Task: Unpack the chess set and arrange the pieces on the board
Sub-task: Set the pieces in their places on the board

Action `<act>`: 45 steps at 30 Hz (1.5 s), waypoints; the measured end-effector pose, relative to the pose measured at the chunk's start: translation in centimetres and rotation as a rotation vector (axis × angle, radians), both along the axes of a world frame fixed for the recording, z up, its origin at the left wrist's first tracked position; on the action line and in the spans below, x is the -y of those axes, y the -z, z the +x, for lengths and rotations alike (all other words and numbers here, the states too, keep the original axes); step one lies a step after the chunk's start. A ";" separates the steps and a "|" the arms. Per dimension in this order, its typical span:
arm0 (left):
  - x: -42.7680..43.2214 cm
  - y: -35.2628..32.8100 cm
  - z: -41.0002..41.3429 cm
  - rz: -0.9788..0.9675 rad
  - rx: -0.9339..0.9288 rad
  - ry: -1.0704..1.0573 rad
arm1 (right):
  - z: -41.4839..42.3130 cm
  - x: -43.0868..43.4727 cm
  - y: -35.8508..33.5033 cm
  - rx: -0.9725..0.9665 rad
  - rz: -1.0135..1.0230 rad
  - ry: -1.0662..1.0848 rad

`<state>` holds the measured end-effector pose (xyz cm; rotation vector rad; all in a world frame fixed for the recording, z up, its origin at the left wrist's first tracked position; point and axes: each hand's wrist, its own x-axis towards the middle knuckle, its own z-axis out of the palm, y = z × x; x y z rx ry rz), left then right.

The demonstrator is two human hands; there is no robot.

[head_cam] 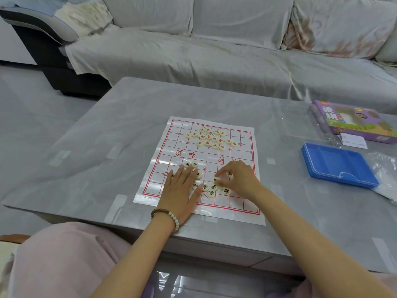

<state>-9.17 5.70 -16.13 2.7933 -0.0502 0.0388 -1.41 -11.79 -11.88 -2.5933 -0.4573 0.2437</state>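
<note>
Because the thin paper board [236,201] seems to lie loose on the counter [107,147], a careless sweep could slide or crease it and scatter the red pieces [211,139] clustered at upper centre. The left grip [180,190] lies flat, fingers straight, over the black pieces [211,191] at lower centre. The right grip [238,179] curls among them; whether it is clamped on one cannot be told.

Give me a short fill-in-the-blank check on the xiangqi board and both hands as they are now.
1. The red-lettered pieces lie clustered on the ___ half of the paper board.
2. The left hand, fingers straight, wears a beaded ___ at the wrist.
3. The right hand curls its fingers over the ___-lettered pieces.
4. The blue plastic tray lies nearer the person than the ___ game box.

Missing words: far; bracelet; black; purple.
</note>
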 end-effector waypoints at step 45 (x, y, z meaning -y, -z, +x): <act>-1.2 -2.2 3.5 0.092 -0.117 0.133 | 2.0 -2.1 0.9 0.166 -0.023 -0.017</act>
